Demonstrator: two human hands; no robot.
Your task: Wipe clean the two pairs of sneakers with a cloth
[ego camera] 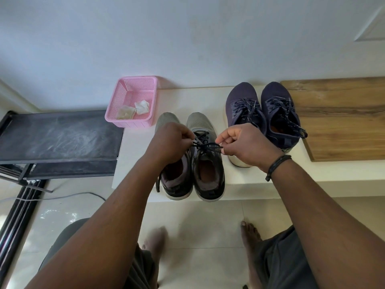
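Observation:
A grey pair of sneakers stands on the white ledge [179, 97], toes to the wall. My left hand [170, 140] and my right hand [245, 142] each pinch an end of the black lace [206, 145] over the right grey sneaker [206, 163]. The left grey sneaker [177, 180] is partly hidden under my left hand. A dark purple pair [264, 113] sits to the right, laces loose. Two crumpled whitish cloths [133, 110] lie in a pink basket [133, 88] at the back left.
A dusty black shelf rack [60, 138] stands left of the ledge. A wooden board [341, 119] lies at the right end. A grey cable [62, 198] runs across the glossy tiled floor, where my bare feet stand.

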